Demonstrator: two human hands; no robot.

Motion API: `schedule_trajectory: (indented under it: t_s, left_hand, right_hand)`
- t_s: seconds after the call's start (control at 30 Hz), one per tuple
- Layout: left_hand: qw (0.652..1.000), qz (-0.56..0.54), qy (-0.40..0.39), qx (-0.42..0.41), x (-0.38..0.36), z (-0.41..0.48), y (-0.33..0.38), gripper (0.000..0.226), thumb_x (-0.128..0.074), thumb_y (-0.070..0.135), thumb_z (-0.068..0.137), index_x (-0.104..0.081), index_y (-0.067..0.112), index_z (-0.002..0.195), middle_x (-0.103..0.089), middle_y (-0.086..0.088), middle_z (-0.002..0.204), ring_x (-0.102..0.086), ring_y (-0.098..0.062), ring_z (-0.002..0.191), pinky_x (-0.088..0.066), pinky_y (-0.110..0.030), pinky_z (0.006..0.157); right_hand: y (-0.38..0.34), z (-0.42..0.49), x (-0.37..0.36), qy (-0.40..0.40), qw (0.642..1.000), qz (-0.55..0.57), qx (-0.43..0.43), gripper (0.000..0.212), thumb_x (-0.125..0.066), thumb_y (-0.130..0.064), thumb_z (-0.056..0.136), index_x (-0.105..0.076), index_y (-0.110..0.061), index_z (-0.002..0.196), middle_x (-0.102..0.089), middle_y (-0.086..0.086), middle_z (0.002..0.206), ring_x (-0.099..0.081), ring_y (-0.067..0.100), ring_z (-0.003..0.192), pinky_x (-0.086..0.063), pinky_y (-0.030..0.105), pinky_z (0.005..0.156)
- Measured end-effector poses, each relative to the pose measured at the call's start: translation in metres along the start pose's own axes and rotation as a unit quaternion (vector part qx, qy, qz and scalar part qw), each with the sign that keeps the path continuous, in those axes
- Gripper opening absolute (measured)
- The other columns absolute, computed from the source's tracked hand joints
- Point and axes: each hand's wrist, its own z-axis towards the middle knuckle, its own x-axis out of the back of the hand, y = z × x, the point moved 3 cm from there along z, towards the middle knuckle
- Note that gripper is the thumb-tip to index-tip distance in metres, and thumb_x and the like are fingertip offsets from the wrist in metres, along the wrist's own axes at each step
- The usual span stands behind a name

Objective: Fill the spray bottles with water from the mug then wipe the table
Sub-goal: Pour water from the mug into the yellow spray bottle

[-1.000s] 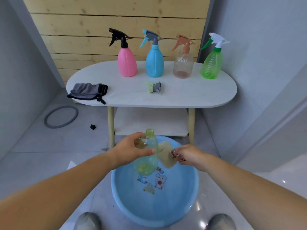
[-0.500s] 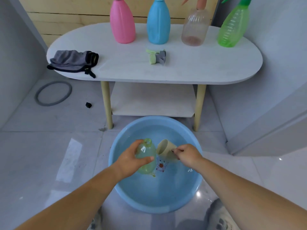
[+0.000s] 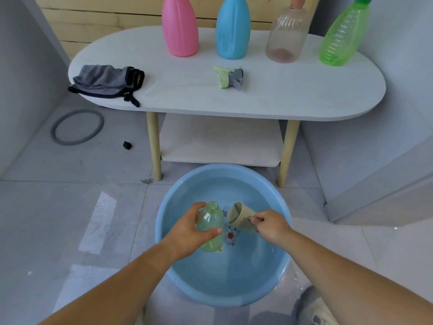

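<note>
Over the blue basin [image 3: 278,285] on the floor, your left hand [image 3: 187,233] fingers wrap the uncapped bottle [image 3: 210,227]; your right hand [image 3: 269,225] fingers pinch the tilted mug [image 3: 239,215] handle. No readable writing.

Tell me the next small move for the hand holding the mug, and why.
Probably bring the mug in the right hand over the bottle's open neck and tip further. The left hand holds the uncapped pale green bottle above the blue basin, and the mug's mouth already leans toward it but sits beside the neck.
</note>
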Motion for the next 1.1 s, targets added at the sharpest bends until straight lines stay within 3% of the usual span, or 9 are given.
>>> schedule_trajectory:
  t_s: [0.2,0.37,0.47,0.6,0.73,0.83,0.93,1.1]
  left_hand:
    - [1.000,0.009,0.006,-0.001,0.002,0.001,0.003,0.088,-0.081,0.067,0.056,-0.056,0.038,0.135,-0.068,0.014,0.123,-0.065,-0.005,0.114,-0.057,-0.036,0.100]
    - [1.000,0.021,0.019,-0.012,0.012,-0.004,0.014,0.081,-0.083,0.064,0.061,-0.056,0.039,0.133,-0.068,0.013,0.122,-0.066,-0.006,0.112,-0.058,-0.033,0.097]
    - [0.998,0.037,0.036,-0.032,0.026,-0.010,0.031,0.063,-0.086,0.044,0.078,-0.055,0.037,0.133,-0.066,0.013,0.120,-0.064,-0.005,0.112,-0.054,-0.023,0.090]
    - [0.994,0.066,0.055,-0.072,0.051,-0.022,0.062,0.050,-0.084,0.037,0.083,-0.057,0.040,0.124,-0.068,0.013,0.115,-0.065,-0.002,0.108,-0.055,-0.025,0.091]
    - [0.984,0.138,0.045,-0.098,0.074,-0.041,0.098,0.051,-0.082,0.041,0.084,-0.053,0.040,0.126,-0.066,0.012,0.115,-0.063,-0.003,0.103,-0.049,-0.018,0.080]
    - [0.971,0.211,0.032,-0.105,0.087,-0.052,0.123,0.054,-0.082,0.050,0.081,-0.053,0.034,0.124,-0.064,0.012,0.106,-0.064,-0.005,0.094,-0.049,-0.022,0.077]
    - [0.959,0.251,0.042,-0.121,0.096,-0.068,0.152,0.049,-0.084,0.054,0.077,-0.056,0.034,0.111,-0.062,0.012,0.093,-0.060,-0.005,0.082,-0.046,-0.024,0.072]
    - [0.955,0.243,0.068,-0.156,0.102,-0.093,0.181,0.040,-0.085,0.052,0.077,-0.050,0.034,0.084,-0.050,0.012,0.073,-0.047,-0.005,0.061,-0.035,-0.018,0.056]
  right_hand:
    - [0.002,-0.002,0.000,0.005,0.998,0.065,-0.021,0.033,-0.055,-0.032,0.098,-0.071,-0.005,0.089,-0.072,0.014,0.091,-0.059,0.021,0.074,-0.047,0.031,0.069]
    - [-0.004,-0.012,0.011,0.019,0.988,0.154,-0.007,0.028,-0.058,-0.025,0.096,-0.071,-0.008,0.077,-0.071,0.008,0.081,-0.067,0.031,0.086,-0.055,0.046,0.092]
    - [-0.013,-0.023,0.024,0.024,0.982,0.187,0.015,0.030,-0.058,-0.021,0.096,-0.068,-0.010,0.069,-0.070,0.010,0.078,-0.064,0.027,0.080,-0.054,0.053,0.093]
    - [-0.041,-0.046,0.051,0.023,0.966,0.249,0.061,0.030,-0.054,-0.013,0.099,-0.064,-0.007,0.071,-0.064,0.006,0.076,-0.064,0.020,0.081,-0.054,0.043,0.097]
    - [-0.078,-0.084,0.088,0.031,0.950,0.284,0.122,0.026,-0.051,-0.009,0.101,-0.062,-0.003,0.079,-0.062,0.008,0.077,-0.062,0.015,0.077,-0.056,0.024,0.082]
    - [-0.096,-0.108,0.116,0.044,0.944,0.283,0.161,0.028,-0.049,-0.009,0.101,-0.064,-0.002,0.078,-0.063,0.010,0.080,-0.064,0.017,0.081,-0.057,0.026,0.085]
    - [-0.111,-0.136,0.141,0.057,0.929,0.306,0.199,0.029,-0.048,-0.009,0.102,-0.065,-0.001,0.080,-0.064,0.014,0.083,-0.064,0.024,0.087,-0.054,0.037,0.094]
    - [-0.136,-0.182,0.174,0.071,0.902,0.323,0.277,0.026,-0.048,-0.007,0.101,-0.065,0.001,0.083,-0.066,0.017,0.086,-0.065,0.023,0.091,-0.057,0.032,0.091]
